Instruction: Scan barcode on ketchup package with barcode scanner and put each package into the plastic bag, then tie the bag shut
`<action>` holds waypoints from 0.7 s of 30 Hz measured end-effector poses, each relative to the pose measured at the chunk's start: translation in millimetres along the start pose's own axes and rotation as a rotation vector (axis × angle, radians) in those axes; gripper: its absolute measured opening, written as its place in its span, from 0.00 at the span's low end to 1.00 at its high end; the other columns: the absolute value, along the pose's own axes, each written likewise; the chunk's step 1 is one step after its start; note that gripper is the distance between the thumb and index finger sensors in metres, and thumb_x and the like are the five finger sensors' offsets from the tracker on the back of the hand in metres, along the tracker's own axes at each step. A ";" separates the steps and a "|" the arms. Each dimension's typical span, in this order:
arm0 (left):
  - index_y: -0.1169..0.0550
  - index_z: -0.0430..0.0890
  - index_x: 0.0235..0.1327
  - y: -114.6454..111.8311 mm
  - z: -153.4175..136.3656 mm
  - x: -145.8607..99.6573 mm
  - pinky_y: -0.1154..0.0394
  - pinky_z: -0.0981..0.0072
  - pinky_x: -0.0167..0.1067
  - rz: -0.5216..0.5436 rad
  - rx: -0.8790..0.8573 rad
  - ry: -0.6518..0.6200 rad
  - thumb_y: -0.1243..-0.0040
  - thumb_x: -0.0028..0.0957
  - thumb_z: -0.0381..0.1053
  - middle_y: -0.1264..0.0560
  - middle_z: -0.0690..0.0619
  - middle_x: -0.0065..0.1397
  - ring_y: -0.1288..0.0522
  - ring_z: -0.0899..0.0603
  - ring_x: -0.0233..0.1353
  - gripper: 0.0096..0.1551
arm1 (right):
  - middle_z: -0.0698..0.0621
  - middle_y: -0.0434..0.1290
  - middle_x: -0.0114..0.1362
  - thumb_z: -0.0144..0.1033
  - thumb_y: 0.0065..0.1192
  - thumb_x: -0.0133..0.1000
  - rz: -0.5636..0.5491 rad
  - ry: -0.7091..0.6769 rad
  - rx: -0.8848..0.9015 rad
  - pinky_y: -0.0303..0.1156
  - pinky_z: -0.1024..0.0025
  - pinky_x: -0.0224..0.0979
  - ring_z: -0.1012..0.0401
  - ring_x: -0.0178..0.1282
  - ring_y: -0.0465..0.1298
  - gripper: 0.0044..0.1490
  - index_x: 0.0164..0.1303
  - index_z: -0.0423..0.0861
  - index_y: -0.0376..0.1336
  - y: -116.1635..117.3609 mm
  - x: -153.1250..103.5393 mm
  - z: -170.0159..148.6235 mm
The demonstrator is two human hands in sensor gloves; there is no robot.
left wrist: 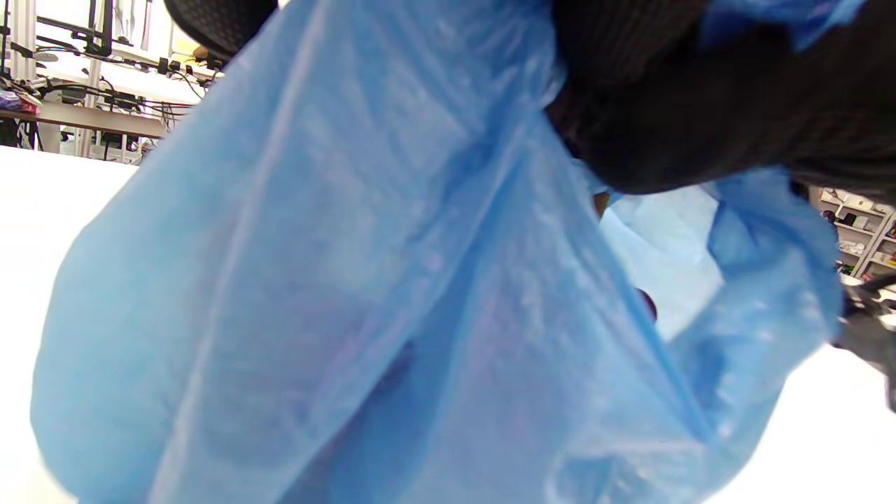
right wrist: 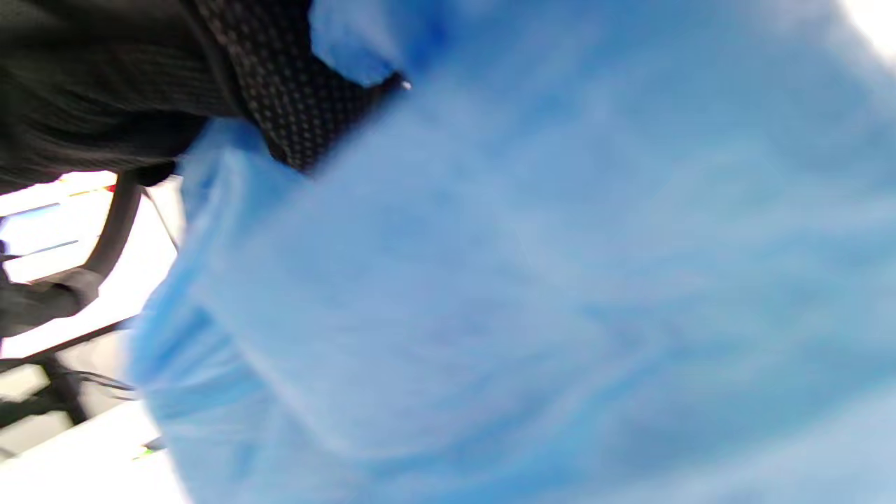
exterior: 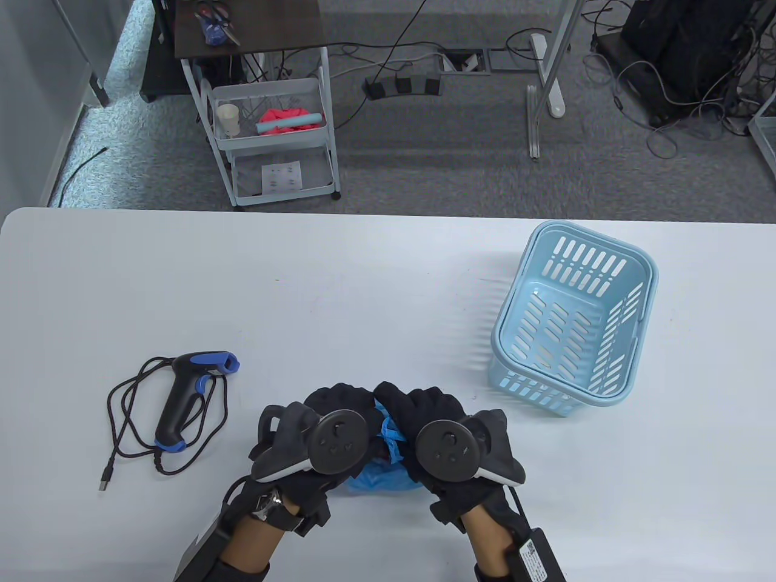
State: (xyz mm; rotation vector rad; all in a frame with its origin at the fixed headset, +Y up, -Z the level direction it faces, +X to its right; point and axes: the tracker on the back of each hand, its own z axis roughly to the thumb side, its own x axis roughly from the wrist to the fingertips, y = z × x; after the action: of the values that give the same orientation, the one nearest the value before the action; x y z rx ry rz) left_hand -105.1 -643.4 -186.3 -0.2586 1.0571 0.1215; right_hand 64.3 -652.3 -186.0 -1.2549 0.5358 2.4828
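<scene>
Lab or office workroom. Grey carpet floor (exterior: 424,176), black power strip (exterior: 401,86) with loose cables, white wire-mesh trolley (exterior: 270,127) holding supplies, metal desk legs (exterior: 548,73), plain white tabletop (exterior: 303,303). Left wrist view: cluttered shelving (left wrist: 857,231) in background.

No legible text, label or number anywhere.

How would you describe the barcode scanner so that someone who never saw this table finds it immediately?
Start at the white table and go to its near left part, left of the two gloved hands. There the barcode scanner lies on its side, untouched, a pistol-shaped black device. Its blue trim and the black cable looped around it set it apart from the pale blue basket on the far right.
</scene>
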 end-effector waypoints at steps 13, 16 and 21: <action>0.15 0.50 0.48 2.1 2.3 1.2 0.32 0.38 0.71 0.030 0.043 0.006 0.43 0.53 0.61 0.27 0.52 0.72 0.27 0.35 0.74 0.22 | 0.41 0.67 0.64 0.53 0.53 0.61 0.013 -0.046 0.270 0.53 0.34 0.77 0.40 0.68 0.64 0.49 0.85 0.36 0.48 2.3 -0.8 -14.0; 0.15 0.51 0.49 0.4 5.5 1.5 0.32 0.38 0.71 0.044 0.077 0.014 0.43 0.53 0.61 0.27 0.52 0.72 0.26 0.35 0.74 0.22 | 0.42 0.70 0.60 0.53 0.51 0.61 -0.084 -0.022 0.197 0.57 0.36 0.75 0.42 0.64 0.67 0.44 0.82 0.38 0.53 3.1 -2.3 -11.9; 0.17 0.52 0.55 2.0 2.7 1.0 0.32 0.38 0.71 0.035 0.048 0.011 0.42 0.51 0.64 0.27 0.51 0.73 0.27 0.35 0.74 0.26 | 0.43 0.72 0.58 0.51 0.45 0.62 -0.136 -0.012 0.135 0.59 0.36 0.74 0.43 0.63 0.68 0.41 0.80 0.40 0.55 4.8 -3.6 -8.7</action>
State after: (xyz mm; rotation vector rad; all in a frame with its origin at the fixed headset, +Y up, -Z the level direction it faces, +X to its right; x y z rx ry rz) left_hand -102.8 -640.7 -186.2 -0.1978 1.0743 0.1261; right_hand 70.3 -660.8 -187.0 -1.1832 0.5835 2.3006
